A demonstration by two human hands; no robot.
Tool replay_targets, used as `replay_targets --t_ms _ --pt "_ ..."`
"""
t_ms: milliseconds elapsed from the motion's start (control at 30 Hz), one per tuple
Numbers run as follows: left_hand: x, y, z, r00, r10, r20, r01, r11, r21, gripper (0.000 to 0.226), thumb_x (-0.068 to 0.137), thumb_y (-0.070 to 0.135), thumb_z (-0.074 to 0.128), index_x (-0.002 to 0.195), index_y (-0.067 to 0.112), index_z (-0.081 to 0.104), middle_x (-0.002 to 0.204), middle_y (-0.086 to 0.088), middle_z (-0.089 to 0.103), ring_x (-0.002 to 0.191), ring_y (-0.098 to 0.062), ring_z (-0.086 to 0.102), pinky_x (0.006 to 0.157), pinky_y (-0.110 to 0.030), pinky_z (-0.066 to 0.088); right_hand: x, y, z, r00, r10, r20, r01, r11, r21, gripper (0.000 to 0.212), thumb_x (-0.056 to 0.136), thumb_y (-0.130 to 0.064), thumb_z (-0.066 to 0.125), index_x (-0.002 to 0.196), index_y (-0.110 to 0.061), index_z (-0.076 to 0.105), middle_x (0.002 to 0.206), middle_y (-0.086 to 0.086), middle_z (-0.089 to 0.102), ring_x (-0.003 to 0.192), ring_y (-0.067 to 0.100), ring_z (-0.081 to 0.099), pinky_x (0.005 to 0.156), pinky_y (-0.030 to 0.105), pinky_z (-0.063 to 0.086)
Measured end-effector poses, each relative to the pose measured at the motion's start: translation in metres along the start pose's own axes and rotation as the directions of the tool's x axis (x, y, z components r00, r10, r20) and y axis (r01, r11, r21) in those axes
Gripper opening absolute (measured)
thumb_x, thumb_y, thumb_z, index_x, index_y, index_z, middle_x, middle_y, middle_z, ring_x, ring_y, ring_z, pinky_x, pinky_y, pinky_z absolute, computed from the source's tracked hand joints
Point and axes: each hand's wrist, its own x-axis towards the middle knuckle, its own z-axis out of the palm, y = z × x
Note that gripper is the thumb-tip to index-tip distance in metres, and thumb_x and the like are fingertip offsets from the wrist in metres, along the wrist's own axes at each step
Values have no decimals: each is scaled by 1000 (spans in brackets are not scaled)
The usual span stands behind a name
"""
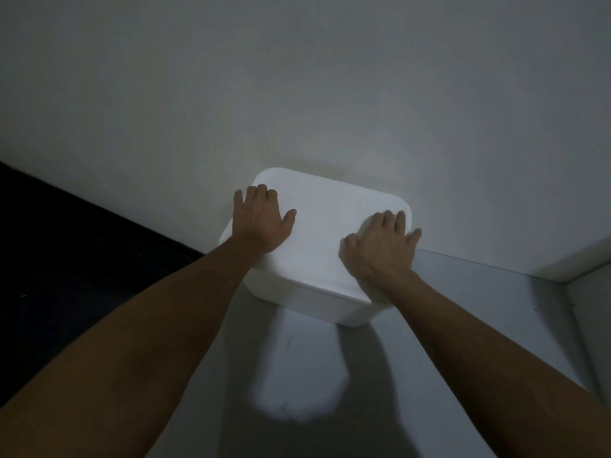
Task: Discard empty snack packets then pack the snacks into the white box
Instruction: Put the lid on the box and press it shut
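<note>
Two bare hands lie on top of the white box [317, 233], both reached out from the bottom corners of the head view on long forearms; the left hand [261, 219] rests flat on the lid near its left edge, fingers straight and a little spread, the fingertips reaching the far left corner of the lid and the thumb angled inward across the top; the right hand [380, 246] rests on the lid near its right edge, palm down, its fingers lying over the right rim with the outermost finger past the edge, the thumb tucked back toward the middle of the lid; whether those fingers hook down round the rim cannot be told in the dim light; the box has rounded corners and its lid is on, so nothing inside shows; it sits on a pale grey surface [463, 309], pushed up against or just beside the plain pale wall [297, 77] behind it; the surface carries the shadows of both arms and a bright patch of light in front of the box; to the left of the surface lies a dark, nearly black area [66, 259] whose nature cannot be made out
</note>
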Motion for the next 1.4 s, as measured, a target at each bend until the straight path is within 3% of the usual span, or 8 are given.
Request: replay_targets --t_ms 133,333,567,867,1000,1167,1300,1400 --pt "26 2 15 987 145 74 -136 984 -113 63 94 47 35 141 5 33 153 -14 29 145 -29 17 118 -52 8 31 1 3 1000 -6 14 6 999 42 77 88 -40 35 148 4 16 160 20 12 148 37 4 117 60 8" --pt "50 5 29 975 120 185 -98 987 -124 68 94 59 17 151 20 14 161 -5 4 148 -23 0 116 -60 -2 52 -1 16 1000 11 -18 -11 999 50 75 94 -48 27 150 0 15 160 21 13 147 38 7 117 59 4" --pt "41 5 44 989 149 1 -148 989 -16 61 93 61 21 142 30 40 151 -5 38 140 -32 33 102 -72 21 51 1 27 999 7 -50 -7 1000 1 76 92 -59 14 154 -15 9 162 15 6 149 35 1 116 62 0" --pt "48 5 43 991 134 -18 -135 988 -79 63 85 63 31 138 31 46 149 -2 41 139 -29 35 100 -62 28 56 4 22 997 47 -53 -46 999 26 77 87 -64 22 151 -20 17 161 10 13 149 31 7 109 63 18" --pt "45 5 38 992 124 15 -120 982 -146 65 86 61 30 142 30 40 155 -1 31 144 -25 25 107 -62 18 53 8 20 1000 21 -7 -21 998 60 80 87 -64 23 152 -19 14 162 10 8 150 30 3 113 61 13" --pt "47 -21 26 954 208 215 -135 941 -312 69 92 53 41 150 23 22 160 1 10 148 -14 4 119 -45 -2 50 34 10 989 -100 105 84 985 152 88 89 -66 29 154 -13 5 163 4 -4 151 21 -5 119 53 11" --pt "38 -38 24 938 314 150 -267 926 -265 88 78 68 22 149 16 24 159 -1 16 148 -13 11 120 -38 4 41 41 14 990 -126 -62 138 958 251 77 93 -58 32 148 -5 26 160 10 19 150 24 11 118 47 22" --pt "35 -35 25 949 314 27 -293 911 -290 75 85 56 29 141 7 41 152 -10 35 143 -23 27 118 -41 14 40 41 14 977 -92 -194 146 947 287 57 95 -45 40 126 1 53 143 16 47 139 30 35 110 44 33"
